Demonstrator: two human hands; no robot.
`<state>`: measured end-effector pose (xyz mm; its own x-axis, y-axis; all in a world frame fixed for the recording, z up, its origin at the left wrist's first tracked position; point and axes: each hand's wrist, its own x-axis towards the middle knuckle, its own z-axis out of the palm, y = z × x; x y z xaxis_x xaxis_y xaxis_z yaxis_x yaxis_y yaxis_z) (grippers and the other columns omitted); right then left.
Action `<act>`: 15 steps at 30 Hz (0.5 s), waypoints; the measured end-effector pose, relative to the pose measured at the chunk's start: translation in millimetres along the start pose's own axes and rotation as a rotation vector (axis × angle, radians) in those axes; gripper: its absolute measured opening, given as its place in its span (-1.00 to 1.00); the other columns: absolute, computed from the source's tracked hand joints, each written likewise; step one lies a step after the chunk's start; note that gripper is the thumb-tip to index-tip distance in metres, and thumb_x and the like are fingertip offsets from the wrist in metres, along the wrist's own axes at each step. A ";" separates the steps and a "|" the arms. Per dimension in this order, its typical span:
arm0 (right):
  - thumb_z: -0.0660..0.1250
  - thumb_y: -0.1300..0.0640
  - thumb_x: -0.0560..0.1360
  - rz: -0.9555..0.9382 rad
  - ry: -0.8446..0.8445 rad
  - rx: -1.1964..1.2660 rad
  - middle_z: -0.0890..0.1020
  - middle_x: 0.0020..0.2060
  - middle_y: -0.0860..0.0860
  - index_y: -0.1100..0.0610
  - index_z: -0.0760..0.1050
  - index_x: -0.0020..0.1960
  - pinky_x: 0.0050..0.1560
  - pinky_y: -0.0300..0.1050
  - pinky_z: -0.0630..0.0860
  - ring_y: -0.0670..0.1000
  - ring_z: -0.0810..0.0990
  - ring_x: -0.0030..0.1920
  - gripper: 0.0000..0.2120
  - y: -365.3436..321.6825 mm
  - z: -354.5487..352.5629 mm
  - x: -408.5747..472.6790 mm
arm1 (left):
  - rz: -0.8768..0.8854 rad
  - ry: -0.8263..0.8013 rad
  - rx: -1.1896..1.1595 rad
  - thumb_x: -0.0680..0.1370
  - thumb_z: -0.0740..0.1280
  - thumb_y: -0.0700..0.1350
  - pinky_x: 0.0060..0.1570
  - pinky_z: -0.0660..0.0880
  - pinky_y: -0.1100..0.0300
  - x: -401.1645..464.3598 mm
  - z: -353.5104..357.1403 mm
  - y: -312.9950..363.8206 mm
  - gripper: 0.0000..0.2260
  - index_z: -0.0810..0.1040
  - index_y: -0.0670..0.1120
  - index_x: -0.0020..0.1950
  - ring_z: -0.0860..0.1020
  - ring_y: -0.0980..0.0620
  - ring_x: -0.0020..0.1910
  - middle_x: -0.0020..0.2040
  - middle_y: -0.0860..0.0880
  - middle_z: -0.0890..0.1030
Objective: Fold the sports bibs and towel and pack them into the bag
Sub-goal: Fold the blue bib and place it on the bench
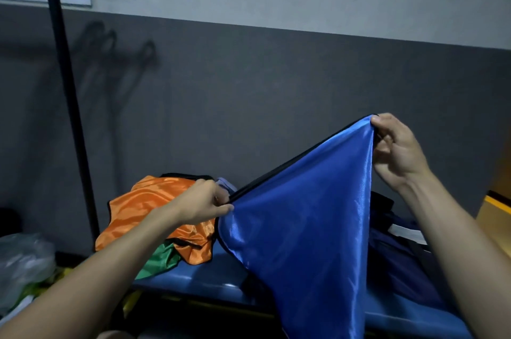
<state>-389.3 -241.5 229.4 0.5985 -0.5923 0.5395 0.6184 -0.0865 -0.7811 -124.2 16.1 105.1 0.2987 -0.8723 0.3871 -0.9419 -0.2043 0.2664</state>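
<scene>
Blue bib [301, 228] hangs stretched over the blue bench [199, 280]; left hand [204, 201] pinches its lower corner, right hand [395, 145] pinches the raised corner; orange bib [149, 206] and green bib [160, 262] lie crumpled behind; dark bag [398, 261] sits right; grey wall [249, 89] beyond.

Blue bib held up, other bibs and bag on the bench

A shiny blue bib [301, 228] with black edging hangs stretched at centre right, its top edge slanting up to the right. An orange bib [154, 200] lies crumpled at centre left over a green bib [160, 261]; a dark navy bag [398, 264] sits at lower right.
</scene>
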 end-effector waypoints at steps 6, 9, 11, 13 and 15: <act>0.30 0.31 0.59 0.038 0.160 -0.070 0.66 -0.29 -0.07 0.14 0.56 -0.07 -0.25 -0.34 0.53 -0.15 0.60 -0.30 -0.87 21.1 -43.8 1.5 | -0.180 0.277 -0.774 0.48 0.54 -0.07 -0.28 0.39 0.23 -8.6 -36.0 -5.8 -0.85 0.70 -0.09 -0.24 0.50 0.16 -0.32 -0.31 0.05 0.62; 0.30 0.29 0.59 0.144 0.223 -0.124 0.68 -0.28 -0.08 0.12 0.56 -0.08 -0.25 -0.35 0.55 -0.13 0.62 -0.27 -0.87 37.8 -67.3 0.0 | -0.164 0.128 -0.889 0.43 0.57 0.05 -0.23 0.45 0.28 -9.3 -66.9 -3.2 -0.74 0.71 -0.15 -0.14 0.54 0.08 -0.23 -0.22 -0.08 0.64; 0.30 0.29 0.59 0.216 0.239 -0.140 0.65 -0.29 -0.07 0.10 0.55 -0.12 -0.27 -0.34 0.52 -0.12 0.59 -0.26 -0.83 51.0 -74.1 -3.1 | -0.167 0.039 -0.736 0.48 0.52 -0.03 -0.14 0.52 0.26 -7.6 -76.4 -7.4 -0.79 0.71 -0.18 -0.10 0.60 0.06 -0.16 -0.13 -0.12 0.71; 0.29 0.30 0.58 0.264 0.254 -0.126 0.61 -0.24 -0.03 0.10 0.55 -0.13 -0.19 -0.27 0.47 -0.10 0.55 -0.23 -0.83 63.6 -76.8 -4.5 | -0.165 0.065 -0.493 0.49 0.50 -0.07 -0.09 0.55 0.20 -1.9 -80.3 -15.7 -0.88 0.72 -0.11 -0.09 0.64 0.12 -0.16 -0.12 -0.05 0.74; 0.28 0.32 0.57 0.291 0.236 -0.106 0.62 -0.16 0.03 0.19 0.58 -0.01 -0.11 -0.22 0.48 -0.05 0.56 -0.16 -0.88 75.3 -78.6 -4.2 | -0.154 0.152 -0.252 0.52 0.50 -0.08 -0.08 0.57 0.17 3.4 -77.8 -21.6 -0.98 0.72 0.00 -0.10 0.65 0.21 -0.18 -0.15 0.11 0.73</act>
<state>-385.3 -308.5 143.6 0.6002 -0.7709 0.2130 0.3763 0.0372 -0.9258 -90.9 52.1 169.3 0.4721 -0.7595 0.4475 -0.8219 -0.1956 0.5350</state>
